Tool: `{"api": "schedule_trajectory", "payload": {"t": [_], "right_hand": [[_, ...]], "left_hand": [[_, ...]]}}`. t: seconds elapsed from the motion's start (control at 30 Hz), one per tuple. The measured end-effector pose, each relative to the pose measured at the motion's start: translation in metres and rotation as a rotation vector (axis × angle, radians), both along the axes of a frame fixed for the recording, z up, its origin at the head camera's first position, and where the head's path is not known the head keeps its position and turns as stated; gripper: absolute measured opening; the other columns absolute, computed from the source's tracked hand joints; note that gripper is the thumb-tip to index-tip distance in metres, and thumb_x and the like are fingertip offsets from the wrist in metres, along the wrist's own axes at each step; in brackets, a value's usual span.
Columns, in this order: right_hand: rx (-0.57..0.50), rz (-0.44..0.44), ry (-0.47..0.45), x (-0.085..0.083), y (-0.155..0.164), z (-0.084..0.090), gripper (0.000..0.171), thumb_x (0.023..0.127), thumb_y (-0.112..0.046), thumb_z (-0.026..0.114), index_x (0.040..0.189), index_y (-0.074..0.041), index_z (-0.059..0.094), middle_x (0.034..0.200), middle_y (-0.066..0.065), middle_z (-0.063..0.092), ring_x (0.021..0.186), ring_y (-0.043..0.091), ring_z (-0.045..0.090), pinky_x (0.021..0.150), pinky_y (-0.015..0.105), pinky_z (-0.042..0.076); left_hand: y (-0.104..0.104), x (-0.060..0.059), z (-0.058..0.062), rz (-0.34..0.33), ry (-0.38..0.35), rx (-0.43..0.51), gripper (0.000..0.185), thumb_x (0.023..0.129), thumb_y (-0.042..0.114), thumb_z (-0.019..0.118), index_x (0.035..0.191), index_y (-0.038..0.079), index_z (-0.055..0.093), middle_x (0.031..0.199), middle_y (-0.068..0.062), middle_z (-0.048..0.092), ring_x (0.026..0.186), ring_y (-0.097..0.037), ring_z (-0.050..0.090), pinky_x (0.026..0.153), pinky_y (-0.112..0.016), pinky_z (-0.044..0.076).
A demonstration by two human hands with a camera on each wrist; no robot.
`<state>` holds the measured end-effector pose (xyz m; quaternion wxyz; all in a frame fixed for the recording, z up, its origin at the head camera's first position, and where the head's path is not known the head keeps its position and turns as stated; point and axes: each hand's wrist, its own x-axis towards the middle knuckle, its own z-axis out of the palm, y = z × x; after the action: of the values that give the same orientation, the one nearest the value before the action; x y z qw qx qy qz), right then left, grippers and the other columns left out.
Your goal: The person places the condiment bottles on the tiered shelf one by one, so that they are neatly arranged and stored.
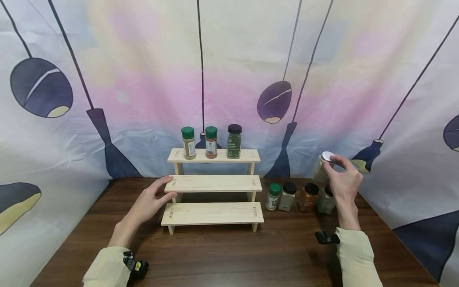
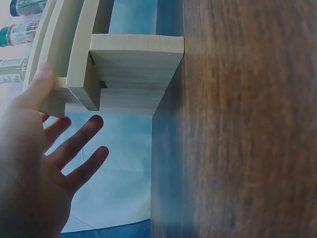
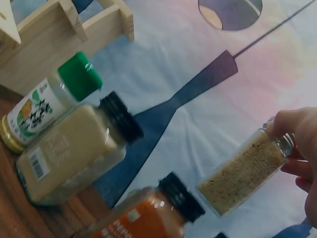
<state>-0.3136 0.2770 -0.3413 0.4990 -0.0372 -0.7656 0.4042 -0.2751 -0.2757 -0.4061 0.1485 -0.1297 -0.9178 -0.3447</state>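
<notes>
My right hand (image 1: pixel 346 181) pinches a glass spice jar (image 3: pixel 242 171) near its lid, with the thumb and fingers around the neck. Its white lid (image 1: pixel 328 156) shows in the head view, and pale, coarse seasoning fills the glass. This jar hangs tilted in the right wrist view, above the back right of the table. At the left end of the three-step wooden rack (image 1: pixel 213 183), my left hand (image 1: pixel 147 203) touches the middle step, its other fingers spread loosely beside the rack (image 2: pixel 133 64).
On the top step stand two green-capped jars (image 1: pixel 189 144) (image 1: pixel 211 143) and a black-capped green jar (image 1: pixel 234 142). Right of the rack are a green-capped jar (image 1: pixel 273 197), a pale black-capped jar (image 1: pixel 287 197), an orange one (image 1: pixel 308 198) and another jar (image 1: pixel 325 201). A printed cloth (image 1: pixel 154 79) hangs behind the table.
</notes>
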Motion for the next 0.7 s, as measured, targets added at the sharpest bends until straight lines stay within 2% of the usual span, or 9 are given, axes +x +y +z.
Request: {"api": "schedule_trajectory", "payload": {"t": [0.13, 0.37, 0.53, 0.7], "right_hand": [[0.006, 0.017, 0.007, 0.001, -0.007, 0.006, 0.026, 0.083, -0.021, 0.081, 0.106, -0.007, 0.077, 0.103, 0.015, 0.076, 0.095, 0.032, 0.07, 0.063, 0.001, 0.038], [0.033, 0.078, 0.005, 0.0, -0.024, 0.017, 0.026, 0.082, -0.019, 0.081, 0.104, -0.006, 0.077, 0.103, 0.014, 0.076, 0.093, 0.016, 0.069, 0.065, 0.003, 0.04], [0.035, 0.138, 0.015, 0.001, -0.037, 0.023, 0.024, 0.082, -0.017, 0.081, 0.103, -0.006, 0.077, 0.103, 0.014, 0.076, 0.099, 0.021, 0.07, 0.07, 0.006, 0.041], [0.062, 0.181, 0.001, 0.002, -0.05, 0.03, 0.026, 0.083, -0.02, 0.081, 0.104, -0.006, 0.076, 0.105, 0.014, 0.076, 0.103, 0.027, 0.07, 0.068, 0.002, 0.04]], "left_hand": [[0.001, 0.0, -0.001, 0.001, 0.006, 0.005, 0.067, 0.094, 0.048, 0.065, 0.15, 0.016, 0.045, 0.157, -0.014, 0.04, 0.142, -0.042, 0.038, 0.105, -0.063, 0.039], [0.0, 0.0, -0.001, -0.003, 0.004, 0.016, 0.067, 0.094, 0.048, 0.065, 0.15, 0.018, 0.044, 0.157, -0.012, 0.04, 0.141, -0.041, 0.041, 0.103, -0.061, 0.043], [0.001, -0.001, 0.0, -0.006, -0.001, 0.013, 0.067, 0.094, 0.048, 0.066, 0.15, 0.018, 0.044, 0.157, -0.012, 0.04, 0.142, -0.041, 0.038, 0.105, -0.063, 0.04], [0.001, -0.001, -0.001, -0.004, 0.003, 0.008, 0.067, 0.094, 0.048, 0.065, 0.15, 0.017, 0.044, 0.157, -0.013, 0.04, 0.142, -0.042, 0.038, 0.105, -0.064, 0.039]]}}
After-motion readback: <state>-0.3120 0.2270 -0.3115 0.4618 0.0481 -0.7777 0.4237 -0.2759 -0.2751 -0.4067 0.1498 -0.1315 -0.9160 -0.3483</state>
